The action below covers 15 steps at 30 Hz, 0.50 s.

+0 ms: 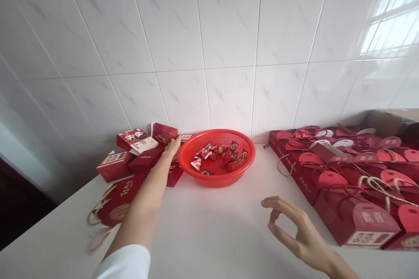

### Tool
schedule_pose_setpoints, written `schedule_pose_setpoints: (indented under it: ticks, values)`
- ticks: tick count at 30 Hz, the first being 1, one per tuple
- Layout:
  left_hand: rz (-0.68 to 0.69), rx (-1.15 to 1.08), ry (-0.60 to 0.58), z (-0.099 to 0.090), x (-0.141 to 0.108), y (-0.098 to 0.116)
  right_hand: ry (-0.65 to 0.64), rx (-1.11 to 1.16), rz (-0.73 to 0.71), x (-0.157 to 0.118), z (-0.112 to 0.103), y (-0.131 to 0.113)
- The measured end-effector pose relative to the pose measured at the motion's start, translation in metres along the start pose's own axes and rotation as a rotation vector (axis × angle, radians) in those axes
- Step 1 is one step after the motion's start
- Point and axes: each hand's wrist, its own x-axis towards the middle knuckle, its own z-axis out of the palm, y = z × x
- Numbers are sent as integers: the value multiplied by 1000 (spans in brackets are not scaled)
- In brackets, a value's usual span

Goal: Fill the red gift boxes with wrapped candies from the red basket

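Observation:
My left hand [171, 147] reaches across the white counter [196, 235], its fingertips against a small red gift box [163, 134] and just left of the rim of a round red plastic basket [216, 158]. Wrapped sweets in red packets [205, 151] lie inside that basket. My right hand [291, 226] hangs over the counter holding nothing, its fingers curved and the thumb a little apart from them. The nearest thing to it is a block of red gift bags with heart-shaped flaps [340, 174].
Several red boxes and a red bag with rope handles [118, 200] stand left of the basket, against the white tiled wall [196, 30]. A cardboard box [386, 123] sits behind the bags at right. The counter's edge runs along the lower left.

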Motion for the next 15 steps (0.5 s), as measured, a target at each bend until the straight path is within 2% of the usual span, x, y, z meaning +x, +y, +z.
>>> schedule_pose_setpoints:
  ticks: [3,7,10,15]
  values:
    - [-77,-44,-18,3,3,6,-15,-38,-24,-1,2,2]
    - [-48,-83,13,-3,5,-4,-27,-79,-51,-4,5,3]
    - [-2,-134,96,-12,2,-21,-40,-86,-60,-6,8,3]
    - [-46,-259,286,-35,-18,-40,-81,-56,-48,-8,10,3]
